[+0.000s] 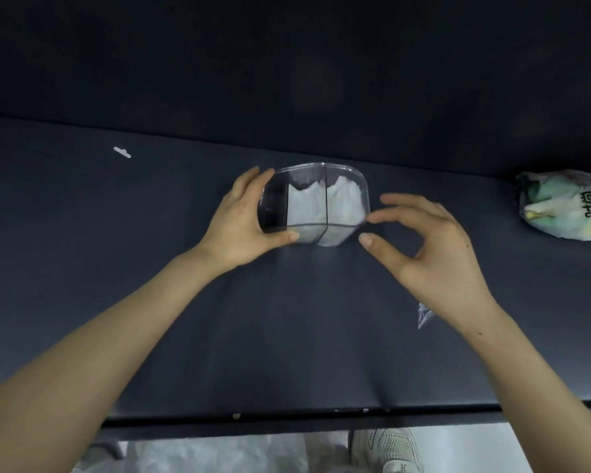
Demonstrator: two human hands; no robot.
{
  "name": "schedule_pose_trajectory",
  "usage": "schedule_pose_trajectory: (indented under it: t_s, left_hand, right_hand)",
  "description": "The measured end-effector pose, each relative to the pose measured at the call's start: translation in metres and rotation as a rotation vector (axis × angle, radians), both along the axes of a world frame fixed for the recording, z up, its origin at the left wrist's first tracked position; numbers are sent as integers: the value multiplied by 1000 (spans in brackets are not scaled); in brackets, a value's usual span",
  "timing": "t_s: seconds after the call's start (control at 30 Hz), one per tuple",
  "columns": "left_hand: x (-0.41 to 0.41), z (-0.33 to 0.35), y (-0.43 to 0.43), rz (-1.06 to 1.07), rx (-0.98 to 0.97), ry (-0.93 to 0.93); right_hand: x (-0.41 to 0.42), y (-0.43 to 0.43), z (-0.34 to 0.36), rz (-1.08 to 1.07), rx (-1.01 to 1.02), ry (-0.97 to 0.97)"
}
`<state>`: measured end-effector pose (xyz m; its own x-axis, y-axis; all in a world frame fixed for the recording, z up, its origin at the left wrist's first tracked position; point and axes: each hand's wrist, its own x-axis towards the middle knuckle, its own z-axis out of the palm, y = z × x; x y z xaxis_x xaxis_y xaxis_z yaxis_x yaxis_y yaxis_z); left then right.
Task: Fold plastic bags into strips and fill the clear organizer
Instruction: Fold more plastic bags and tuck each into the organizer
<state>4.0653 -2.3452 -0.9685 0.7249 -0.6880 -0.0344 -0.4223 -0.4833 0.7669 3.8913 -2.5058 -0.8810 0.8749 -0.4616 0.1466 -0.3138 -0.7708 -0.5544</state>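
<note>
Clear organizer (277,209) is resting in your left hand (243,220)'s curled fingers; right hand (434,247) is hovering spread, so brace both ends.

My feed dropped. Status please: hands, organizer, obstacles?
Left hand grips organizer, left end. Right hand open beside it. Two sections hold bags, left one empty. Nothing blocking.

clear organizer (316,203), white bags (307,206), dark table (151,268).
</note>
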Motion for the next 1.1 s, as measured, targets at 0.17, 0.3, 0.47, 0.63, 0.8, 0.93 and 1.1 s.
schedule_pose_trajectory:
  t_s: [0.17,0.3,0.47,0.63,0.8,0.93,1.1]
  left_hand:
    - [-6,6,31,27,-19,1]
    - [-34,1,99,130,-18,-73]
    - [-57,-27,161,82,228,-351]
    - [-58,-45,172,-15,389,-491]
    - [-57,-43,172,-13,390,-479]
    - [-55,-44,174,-6,362,-450]
    - [-51,-36,171,109,210,-224]
  right_hand:
    - [-18,56,-12,152,224,-81]
    - [-46,114,-49,499,216,111]
    - [-74,165,-102,915,-25,316]
    - [-84,189,-133,980,-542,496]
    - [-80,191,-134,968,-576,625]
    - [-80,186,-117,870,-86,597]
    - [-57,178,-64,661,389,480]
